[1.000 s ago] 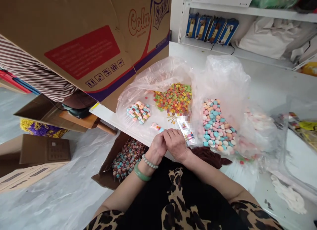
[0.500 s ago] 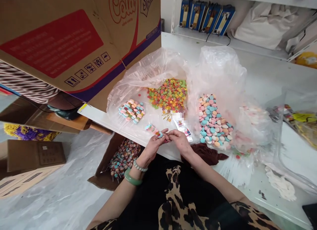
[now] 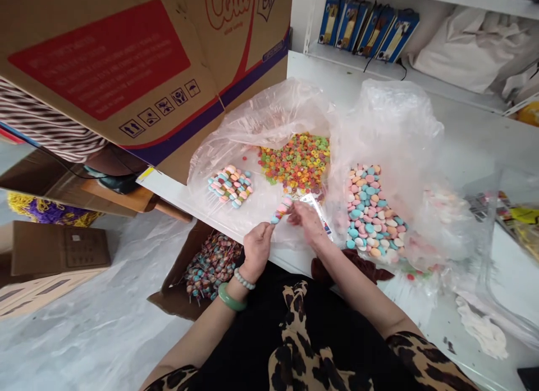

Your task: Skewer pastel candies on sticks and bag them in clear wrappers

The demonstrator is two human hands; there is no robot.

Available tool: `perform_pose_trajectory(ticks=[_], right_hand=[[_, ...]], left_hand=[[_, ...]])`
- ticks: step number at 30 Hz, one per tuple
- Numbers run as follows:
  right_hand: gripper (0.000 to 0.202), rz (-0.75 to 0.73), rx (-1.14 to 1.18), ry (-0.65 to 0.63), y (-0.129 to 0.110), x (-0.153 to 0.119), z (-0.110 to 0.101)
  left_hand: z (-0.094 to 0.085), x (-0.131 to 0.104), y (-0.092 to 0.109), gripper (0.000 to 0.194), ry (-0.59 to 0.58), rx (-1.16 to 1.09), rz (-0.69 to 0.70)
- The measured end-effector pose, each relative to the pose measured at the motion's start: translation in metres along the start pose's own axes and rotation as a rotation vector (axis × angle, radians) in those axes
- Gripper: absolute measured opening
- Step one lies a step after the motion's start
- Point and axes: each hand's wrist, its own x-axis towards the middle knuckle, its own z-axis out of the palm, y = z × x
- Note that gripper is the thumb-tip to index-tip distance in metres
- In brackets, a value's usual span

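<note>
My left hand point(image 3: 257, 246) is closed on the lower end of a candy skewer point(image 3: 280, 210), a short row of pink, blue and white candies that points up and away from me. Beside its upper part is my right hand point(image 3: 308, 222), fingers bent in together; what they hold, if anything, is hidden. Under the right hand's far side lies a white printed card point(image 3: 316, 209). Just beyond are small fruit-coloured candy rings point(image 3: 297, 161) on clear plastic. To the left lies a bundle of similar candy skewers point(image 3: 231, 184); pastel oval candies point(image 3: 368, 211) lie to the right.
A large printed carton point(image 3: 138, 60) stands at the left of the white table point(image 3: 452, 119). Below the table edge sits an open box of wrapped lollipops point(image 3: 213, 265). A brown cloth point(image 3: 349, 265) lies near my right forearm. Someone's striped sleeve point(image 3: 46, 127) shows behind the carton.
The candy skewer has swung from pointing left to pointing up and right. My right hand has moved from its near end to beside its upper part. The view has shifted slightly.
</note>
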Motion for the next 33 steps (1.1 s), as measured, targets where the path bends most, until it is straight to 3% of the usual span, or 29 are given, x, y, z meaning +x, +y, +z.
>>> perform_pose_trajectory(ticks=[2, 4, 10, 16, 20, 26, 33], right_hand=[[0.028, -0.2, -0.437, 0.126, -0.002, 0.02, -0.014], [0.024, -0.268, -0.846, 0.109, -0.001, 0.04, -0.022], [0.027, -0.353, -1.243, 0.058, 0.015, 0.06, -0.023], [0.03, -0.485, -1.128, 0.168, 0.014, 0.05, -0.03], [0.032, -0.416, -1.046, 0.156, 0.008, 0.047, -0.032], [0.021, -0.245, -1.173, 0.137, 0.013, 0.054, -0.017], [0.021, -0.308, -1.021, 0.074, 0.013, 0.052, -0.022]], left_hand=[[-0.006, 0.008, -0.002, 0.026, 0.021, -0.048, -0.066], [-0.008, 0.016, -0.001, 0.028, 0.017, -0.151, -0.168], [-0.01, 0.025, 0.014, 0.025, -0.002, -0.434, -0.489], [-0.011, 0.028, 0.021, 0.018, -0.002, -0.491, -0.589], [-0.006, 0.026, 0.017, 0.021, -0.047, -0.505, -0.599], [-0.003, 0.02, 0.011, 0.023, -0.119, -0.497, -0.568], [-0.009, 0.019, 0.011, 0.024, -0.119, -0.507, -0.583]])
